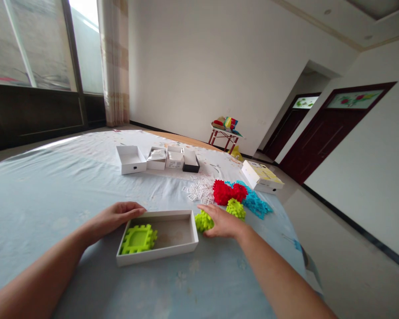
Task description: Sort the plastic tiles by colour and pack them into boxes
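A white open box (158, 255) lies in front of me on the cloth, with a stack of lime-green square pieces (136, 239) with toothed edges in its left end. My left hand (121, 215) holds the box at its back left corner, fingers along the rim. Just right of the box, my right hand (221, 221) is wrapped round a stack of green toothed pieces (203, 220) on the table. Another green stack (235, 209) stands behind that hand. Red toothed pieces (228, 192) and a spread of blue pieces (254, 200) lie farther back.
Small white lattice-like pieces (199, 189) are scattered beside the red ones. Farther back stand a white box (131, 160), two boxes with white contents (157, 158) and a black-sided box (190, 161). A yellow-and-white box (263, 176) sits near the table's right edge.
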